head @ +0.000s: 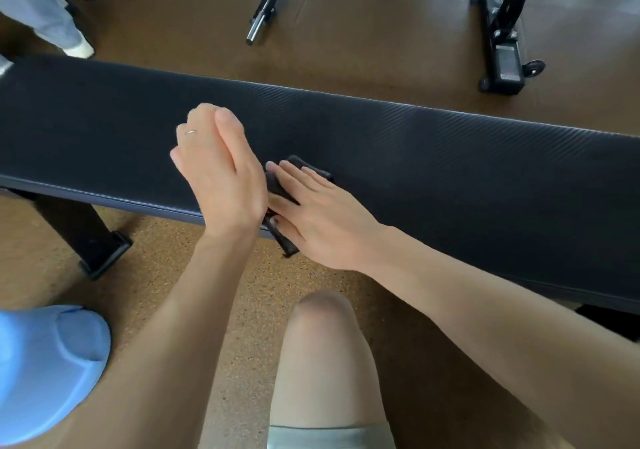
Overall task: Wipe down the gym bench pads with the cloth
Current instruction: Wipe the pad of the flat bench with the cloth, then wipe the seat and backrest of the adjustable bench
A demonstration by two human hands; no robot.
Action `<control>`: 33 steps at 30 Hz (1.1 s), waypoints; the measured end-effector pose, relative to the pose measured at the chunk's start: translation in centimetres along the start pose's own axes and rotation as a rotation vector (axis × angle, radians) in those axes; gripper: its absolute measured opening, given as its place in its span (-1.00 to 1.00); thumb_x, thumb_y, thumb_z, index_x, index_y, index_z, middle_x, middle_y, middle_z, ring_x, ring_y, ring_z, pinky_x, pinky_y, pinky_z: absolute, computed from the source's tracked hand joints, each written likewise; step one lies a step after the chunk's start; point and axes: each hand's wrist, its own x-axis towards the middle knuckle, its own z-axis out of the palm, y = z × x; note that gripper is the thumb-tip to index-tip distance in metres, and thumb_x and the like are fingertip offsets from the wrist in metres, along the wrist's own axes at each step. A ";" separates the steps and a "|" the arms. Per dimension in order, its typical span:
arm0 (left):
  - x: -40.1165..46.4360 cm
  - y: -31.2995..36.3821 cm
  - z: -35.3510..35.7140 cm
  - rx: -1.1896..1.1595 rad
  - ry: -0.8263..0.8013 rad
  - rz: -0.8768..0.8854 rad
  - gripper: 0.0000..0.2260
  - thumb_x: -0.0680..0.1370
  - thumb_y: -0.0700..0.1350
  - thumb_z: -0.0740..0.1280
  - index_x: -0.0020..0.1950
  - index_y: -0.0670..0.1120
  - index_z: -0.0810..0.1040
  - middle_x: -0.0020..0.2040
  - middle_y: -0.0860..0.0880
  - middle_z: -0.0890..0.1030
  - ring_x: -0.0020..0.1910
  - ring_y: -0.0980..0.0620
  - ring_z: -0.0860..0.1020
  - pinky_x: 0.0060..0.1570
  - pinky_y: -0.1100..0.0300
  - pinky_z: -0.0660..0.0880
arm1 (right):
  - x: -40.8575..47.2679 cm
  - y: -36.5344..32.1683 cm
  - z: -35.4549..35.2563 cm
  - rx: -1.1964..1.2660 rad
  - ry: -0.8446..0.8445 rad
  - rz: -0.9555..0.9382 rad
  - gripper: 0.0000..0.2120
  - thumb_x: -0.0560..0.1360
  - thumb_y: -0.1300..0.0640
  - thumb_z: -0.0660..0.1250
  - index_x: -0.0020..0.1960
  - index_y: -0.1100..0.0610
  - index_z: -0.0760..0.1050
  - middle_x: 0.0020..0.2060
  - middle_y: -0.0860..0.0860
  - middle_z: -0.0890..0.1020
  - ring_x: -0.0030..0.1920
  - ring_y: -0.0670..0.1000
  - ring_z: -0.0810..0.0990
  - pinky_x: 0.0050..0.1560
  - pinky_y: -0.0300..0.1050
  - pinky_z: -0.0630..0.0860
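Head view: the dark cloth (277, 188) lies at the near edge of the bench pad (450, 157), one corner hanging off it. The right hand (311, 220) presses it flat with straight fingers; the left hand (216, 168) hovers just beside, fingers straight, holding nothing. A stroke toward that edge could drag the overhanging cloth off onto the floor (194, 258).
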 end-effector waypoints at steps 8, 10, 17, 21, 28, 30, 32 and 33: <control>-5.4 6.4 5.4 0.100 -0.340 0.316 -0.73 0.71 -0.03 -0.01 -0.07 -0.04 0.41 -0.07 0.01 0.52 -0.07 0.02 0.41 0.10 0.04 0.30 | -10.8 5.4 -2.7 -0.050 0.003 -0.020 -0.49 0.60 0.07 0.40 0.53 0.05 0.41 0.51 0.12 0.44 0.51 0.18 0.40 0.41 0.07 0.30; -6.5 8.0 6.6 0.138 -0.402 0.357 -0.71 0.71 -0.02 0.00 -0.04 -0.06 0.44 -0.04 -0.03 0.56 -0.05 -0.02 0.45 0.11 -0.01 0.34 | -13.6 7.5 -3.3 -0.132 0.005 0.025 -0.44 0.57 0.13 0.46 0.53 0.05 0.41 0.52 0.09 0.42 0.53 0.16 0.38 0.41 0.09 0.44; -9.7 15.0 7.4 0.172 -0.662 0.319 -0.75 0.72 0.00 0.06 0.06 -0.07 0.48 0.01 -0.02 0.59 -0.02 -0.08 0.48 0.17 -0.06 0.38 | -21.3 12.5 -9.8 0.271 0.134 0.638 -0.69 0.70 0.14 0.23 0.42 0.07 0.51 0.34 0.01 0.59 0.30 0.07 0.60 0.27 -0.27 0.51; -10.2 20.9 5.8 0.017 -0.990 -0.030 -0.61 0.71 0.02 0.19 0.55 0.05 0.34 0.42 0.02 0.51 0.37 -0.02 0.48 0.36 0.08 0.36 | -19.8 11.3 -16.4 1.273 0.450 1.164 -0.75 0.74 0.08 0.15 0.24 0.12 0.57 0.10 0.09 0.68 0.13 0.09 0.65 0.12 -0.18 0.61; -6.5 32.1 -0.3 -0.313 -1.186 -0.708 -0.52 0.62 0.08 0.38 0.52 0.03 0.42 0.39 0.02 0.56 0.34 0.01 0.55 0.37 0.01 0.48 | -20.0 7.0 -32.1 2.255 0.443 1.128 -0.57 0.72 0.01 0.15 0.47 0.24 0.44 0.31 0.16 0.61 0.35 0.14 0.59 0.34 0.04 0.55; -5.3 35.6 -3.0 -0.361 -1.185 -0.731 -0.69 0.62 0.03 0.41 0.32 -0.06 0.57 0.25 -0.05 0.66 0.22 -0.01 0.63 0.24 0.05 0.58 | -20.8 5.8 -37.0 2.310 0.439 1.126 -0.54 0.71 -0.03 0.13 0.47 0.23 0.43 0.33 0.18 0.60 0.34 0.17 0.59 0.36 0.10 0.53; -4.1 39.0 -5.4 -0.337 -1.175 -0.712 -0.82 0.61 -0.05 0.43 0.16 -0.10 0.61 0.16 -0.12 0.69 0.15 -0.07 0.67 0.17 0.02 0.64 | -21.6 4.5 -41.6 2.371 0.437 1.175 -0.46 0.69 -0.16 0.14 0.49 0.20 0.43 0.37 0.19 0.58 0.36 0.20 0.58 0.39 0.14 0.50; -3.6 40.6 -6.4 -0.308 -1.185 -0.700 -0.86 0.60 -0.08 0.44 0.10 -0.10 0.61 0.15 -0.14 0.69 0.12 -0.09 0.67 0.14 0.01 0.65 | -22.1 3.9 -43.8 2.398 0.422 1.202 -0.38 0.66 -0.26 0.15 0.49 0.18 0.44 0.37 0.20 0.58 0.36 0.20 0.58 0.41 0.14 0.47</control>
